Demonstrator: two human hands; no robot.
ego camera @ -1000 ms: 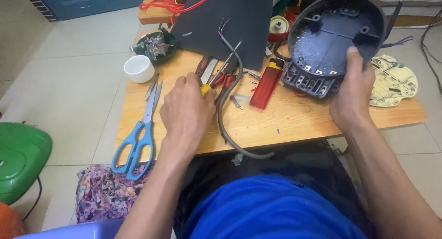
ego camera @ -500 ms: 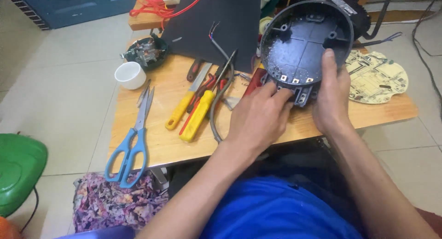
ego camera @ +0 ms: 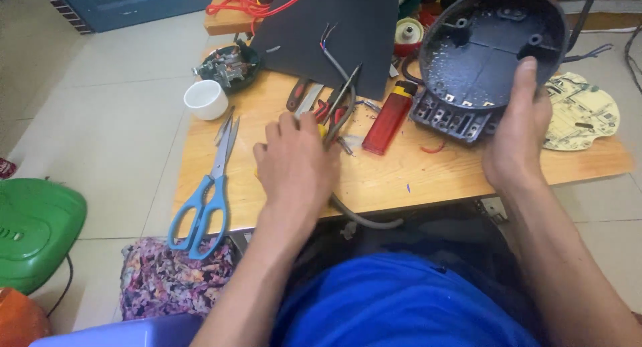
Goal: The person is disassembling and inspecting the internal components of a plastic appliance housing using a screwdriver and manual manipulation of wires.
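Observation:
My right hand (ego camera: 518, 143) grips the rim of a dark round plastic housing (ego camera: 491, 53) and holds it tilted, its hollow inside facing me, above the right part of the wooden table (ego camera: 428, 173). My left hand (ego camera: 294, 163) lies palm down on a cluster of hand tools (ego camera: 331, 109) with yellow and red handles in the middle of the table. Its fingers cover the yellow handles, so any grip is hidden. A grey cable (ego camera: 364, 218) runs under this hand and curls off the front edge.
A red rectangular case (ego camera: 388, 125) lies between my hands. Blue-handled scissors (ego camera: 204, 186), a white cup (ego camera: 206, 98) and a small motor part (ego camera: 227, 66) sit at the left. A black board (ego camera: 328, 33) stands behind, a pale round circuit board (ego camera: 582, 113) at the right. On the floor are a green stool (ego camera: 33, 226) and floral cloth (ego camera: 174, 280).
My left hand went from the tools to the housing's lower edge and has come back left onto the tools. My right hand has kept hold of the housing, which now looks larger in view.

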